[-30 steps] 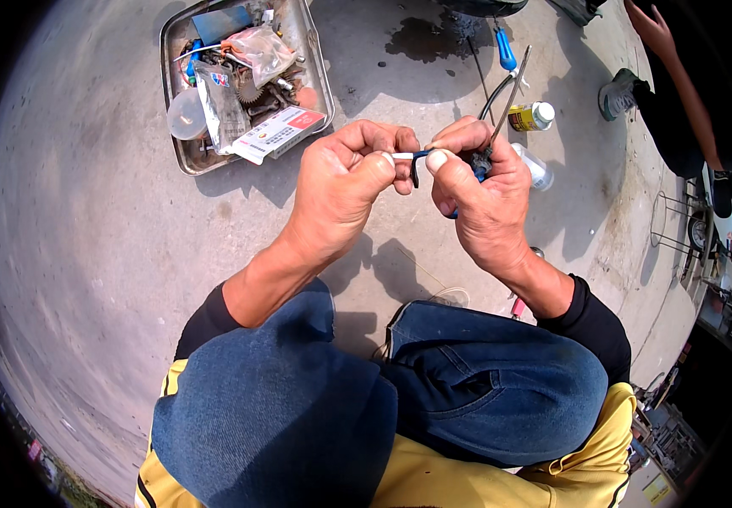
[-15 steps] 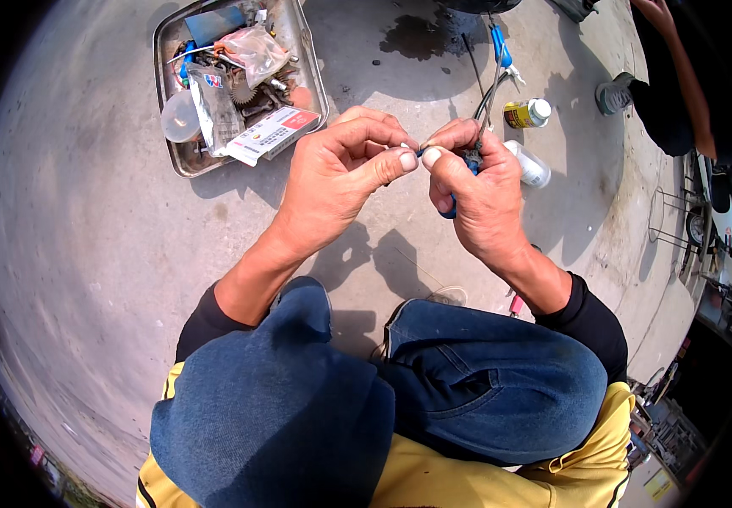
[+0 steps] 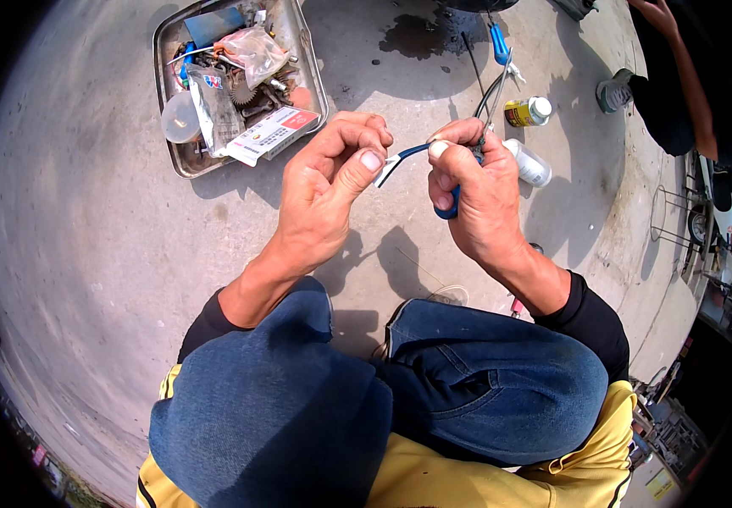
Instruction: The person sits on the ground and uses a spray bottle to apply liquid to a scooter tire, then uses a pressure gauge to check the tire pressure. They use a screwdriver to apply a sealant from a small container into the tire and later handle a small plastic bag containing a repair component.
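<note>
A thin dark blue cable (image 3: 413, 151) spans the gap between my hands. My left hand (image 3: 319, 190) is closed, its thumb and fingertips pinching around the cable's left end, where a small white piece (image 3: 385, 172) and a dark strand show. Thumb and forefinger of my right hand (image 3: 486, 195) grip the cable's other side. Tucked under that hand's curled fingers is a blue-handled tool (image 3: 448, 208); its type is hidden. Thin metal and black lengths rise beyond the right hand, and I cannot tell whether they belong to the tool.
At the far left a metal tray (image 3: 181, 172) holds bags, a box and metal parts. A yellow bottle (image 3: 518, 113) and a clear bottle (image 3: 534, 169) lie beyond my right hand, near a blue tube (image 3: 500, 44). Another person's shoe (image 3: 613, 95) is at the far right.
My left hand has drawn away leftward from the right one. A stretch of blue cable and the white piece now show between them. My right hand has barely moved.
</note>
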The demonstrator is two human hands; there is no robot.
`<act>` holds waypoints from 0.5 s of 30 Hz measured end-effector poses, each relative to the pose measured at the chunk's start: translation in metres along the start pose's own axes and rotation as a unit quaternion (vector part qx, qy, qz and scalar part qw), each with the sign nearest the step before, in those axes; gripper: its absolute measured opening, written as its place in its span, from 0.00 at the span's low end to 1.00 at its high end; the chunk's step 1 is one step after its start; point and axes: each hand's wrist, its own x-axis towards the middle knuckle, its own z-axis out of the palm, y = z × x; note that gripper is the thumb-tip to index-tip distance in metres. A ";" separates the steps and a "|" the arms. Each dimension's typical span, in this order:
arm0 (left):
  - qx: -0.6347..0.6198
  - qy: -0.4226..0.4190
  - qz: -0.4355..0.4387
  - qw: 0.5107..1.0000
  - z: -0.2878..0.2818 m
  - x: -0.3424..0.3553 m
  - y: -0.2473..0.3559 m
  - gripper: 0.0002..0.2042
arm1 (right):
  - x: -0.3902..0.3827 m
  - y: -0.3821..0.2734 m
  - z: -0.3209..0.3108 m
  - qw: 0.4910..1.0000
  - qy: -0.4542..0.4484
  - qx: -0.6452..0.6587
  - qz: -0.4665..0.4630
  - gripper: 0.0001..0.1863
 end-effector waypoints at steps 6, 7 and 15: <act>-0.057 -0.003 0.031 0.998 -0.012 -0.005 -0.004 0.06 | 0.007 0.000 -0.003 0.997 0.043 0.056 0.008 0.06; -0.067 -0.004 0.033 0.997 -0.014 -0.005 -0.003 0.06 | 0.008 0.000 -0.005 0.997 0.053 0.057 0.012 0.06; -0.107 -0.035 -0.050 0.992 -0.025 -0.023 0.000 0.06 | 0.016 0.006 -0.018 0.990 0.103 0.091 0.013 0.05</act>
